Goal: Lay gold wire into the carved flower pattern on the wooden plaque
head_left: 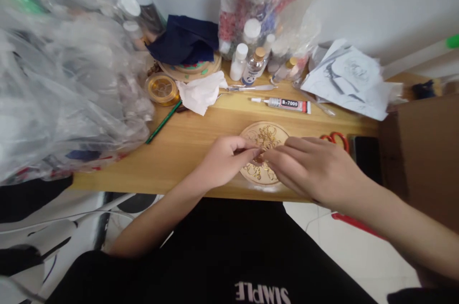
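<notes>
A round wooden disc [251, 133] lies near the table's front edge, with curled gold wire pieces [267, 137] on it. Over its left side, my left hand [228, 157] has thumb and fingers pinched together. From the right, my right hand [311, 163] reaches over the disc with its fingers bent and closed, the tips almost meeting those of my left hand. Whatever the fingertips hold is too small and hidden to name. Both hands cover part of the disc's middle.
Behind the disc lie a B-7000 glue tube [289, 104], a pen [251, 88] and small bottles [254, 66]. Red-handled scissors [340, 140] and a black phone [366, 158] are right. Left are a green pencil [164, 121], a wire spool [162, 89] and plastic bags [68, 89].
</notes>
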Tool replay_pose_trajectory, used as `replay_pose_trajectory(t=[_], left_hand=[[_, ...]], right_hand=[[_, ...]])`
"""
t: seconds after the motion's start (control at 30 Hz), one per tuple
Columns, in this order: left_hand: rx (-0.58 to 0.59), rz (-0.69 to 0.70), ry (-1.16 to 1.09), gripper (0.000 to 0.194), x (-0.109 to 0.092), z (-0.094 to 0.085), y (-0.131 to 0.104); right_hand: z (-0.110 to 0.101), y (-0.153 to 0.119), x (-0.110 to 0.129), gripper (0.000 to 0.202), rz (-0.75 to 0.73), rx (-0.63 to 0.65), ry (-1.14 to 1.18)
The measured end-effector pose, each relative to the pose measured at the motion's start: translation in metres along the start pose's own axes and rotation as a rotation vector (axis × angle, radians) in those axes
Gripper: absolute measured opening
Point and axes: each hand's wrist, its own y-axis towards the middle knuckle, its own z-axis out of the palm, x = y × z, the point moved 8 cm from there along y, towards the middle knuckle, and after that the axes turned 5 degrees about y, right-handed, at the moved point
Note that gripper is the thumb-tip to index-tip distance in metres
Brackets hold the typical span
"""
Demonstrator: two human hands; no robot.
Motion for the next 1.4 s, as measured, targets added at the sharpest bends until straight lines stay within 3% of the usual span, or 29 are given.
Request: replay_pose_trajectory(t=[0.1,0.2,0.3,0.43,0.57,0.73,0.87,0.93,1.1,1.4], left_hand=[[-0.101,-0.054,-0.333,0.013,0.009,-0.002,-0.002],[-0.233,-0.061,-0.559,0.012,0.012,-0.003,-0.007],[-0.259,-0.046,-0.665,0.01,0.008,0.003,-0.009],[-0.275,0.038,-0.683,0.009,-0.004,0.01,-0.011],[-0.277,0.138,-0.593,0.011,-0.013,0.012,-0.016],[-0.241,0.216,-0.45,0.015,-0.024,0.0,-0.024],[-0.278,0.435,-0.123,0.024,-0.057,-0.026,-0.034],[-0.238,0.559,0.066,0.022,-0.077,-0.029,-0.04],[-0.121,0.794,0.39,0.009,-0.11,-0.02,-0.056],[0.051,0.875,0.532,0.008,-0.139,-0.001,-0.083]], right_hand=[[-0.008,-0.01,-0.016,0.012,0.262,-0.124,0.3],[-0.007,-0.028,-0.026,0.014,0.57,-0.409,0.525],[0.008,-0.039,-0.024,0.014,0.797,-0.641,0.697],[0.02,-0.033,-0.018,0.014,0.885,-0.87,0.913],[0.013,-0.034,-0.019,0.02,0.909,-1.016,0.94],[0.007,-0.039,-0.018,0.02,0.886,-1.002,1.018],[0.001,-0.042,-0.013,0.019,0.896,-0.95,1.074],[-0.004,-0.043,-0.009,0.019,0.876,-0.931,1.096],[-0.018,-0.045,0.001,0.02,0.806,-0.905,1.129],[-0.043,-0.046,0.023,0.023,0.554,-0.694,1.144]])
